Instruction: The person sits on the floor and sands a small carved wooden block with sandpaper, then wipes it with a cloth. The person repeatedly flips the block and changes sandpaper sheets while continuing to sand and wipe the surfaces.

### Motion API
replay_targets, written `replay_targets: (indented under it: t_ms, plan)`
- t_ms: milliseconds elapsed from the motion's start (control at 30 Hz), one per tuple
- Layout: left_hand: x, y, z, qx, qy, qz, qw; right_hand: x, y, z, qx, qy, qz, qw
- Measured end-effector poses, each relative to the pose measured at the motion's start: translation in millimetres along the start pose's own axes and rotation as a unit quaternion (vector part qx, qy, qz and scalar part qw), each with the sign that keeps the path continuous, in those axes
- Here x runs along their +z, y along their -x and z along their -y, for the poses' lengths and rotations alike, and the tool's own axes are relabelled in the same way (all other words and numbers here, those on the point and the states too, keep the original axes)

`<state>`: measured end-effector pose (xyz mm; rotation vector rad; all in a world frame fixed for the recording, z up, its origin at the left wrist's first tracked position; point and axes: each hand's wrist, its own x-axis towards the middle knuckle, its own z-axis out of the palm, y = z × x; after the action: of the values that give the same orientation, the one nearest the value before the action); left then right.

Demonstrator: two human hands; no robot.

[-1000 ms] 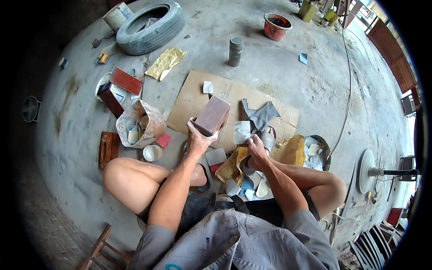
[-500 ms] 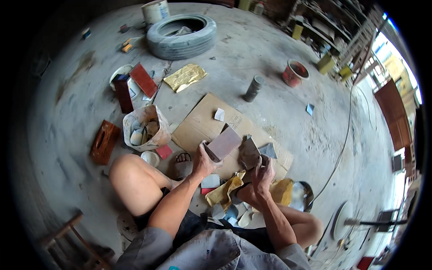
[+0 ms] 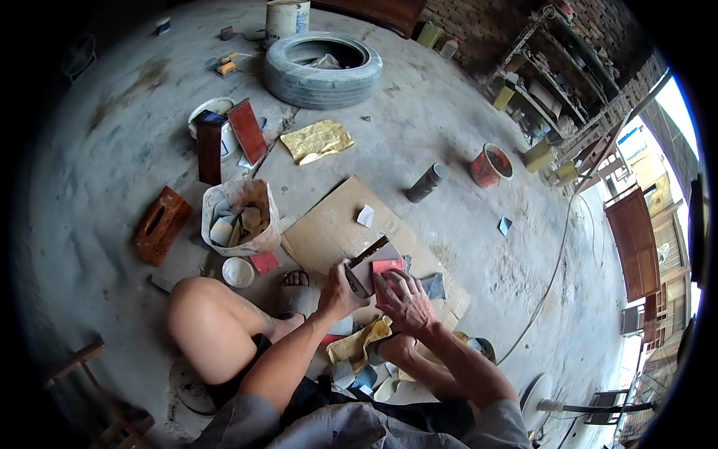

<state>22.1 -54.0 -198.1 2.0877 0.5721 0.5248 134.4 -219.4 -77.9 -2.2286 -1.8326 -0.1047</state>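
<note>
My left hand (image 3: pixel 341 295) grips the near left end of a dull brown wooden box (image 3: pixel 363 271), held tilted above a flattened cardboard sheet (image 3: pixel 329 219). A dark opening runs along the box's upper side. In my right hand (image 3: pixel 407 302) is a red flat pad (image 3: pixel 387 266), pressed against the box's face with fingers spread over it. Below the hands, a crumpled yellow-brown sandpaper sheet (image 3: pixel 360 343) lies by my feet among scraps. Grey sheets (image 3: pixel 432 286) rest on the cardboard beyond my right hand.
To the left stand a pail of sandpaper scraps (image 3: pixel 267 236), a small white cup (image 3: pixel 238 272) and a reddish-brown slotted wooden box (image 3: pixel 161 226). Farther off are dark red panels (image 3: pixel 247 131), a tire (image 3: pixel 323 84), a grey cylinder (image 3: pixel 428 183) and a red bucket (image 3: pixel 491 166). A cable (image 3: pixel 555 278) crosses the right floor.
My right hand has moved left from the grey-brown flat piece onto the box and now presses a red pad there. My left hand has tilted the box. The view has shifted slightly.
</note>
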Motion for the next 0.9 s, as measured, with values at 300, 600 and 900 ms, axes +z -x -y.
replay_targets:
  t_ms: [300, 600, 900]
  plan:
    - [-2.2, 2.8, 4.5, 0.019, 0.004, 0.006, 1.000, -7.6, -29.2, -20.8, 0.084, -0.037, -0.012, 0.996]
    - [-5.2, 2.5, 0.9, 0.006, -0.048, 0.045, 0.998, 31.6, -35.4, 17.6, 0.019, -0.152, -0.023, 0.988]
    - [4.3, 0.2, 13.0, -0.016, 0.009, 0.020, 1.000, 30.8, -33.8, 7.2, -0.014, -0.117, -0.066, 0.991]
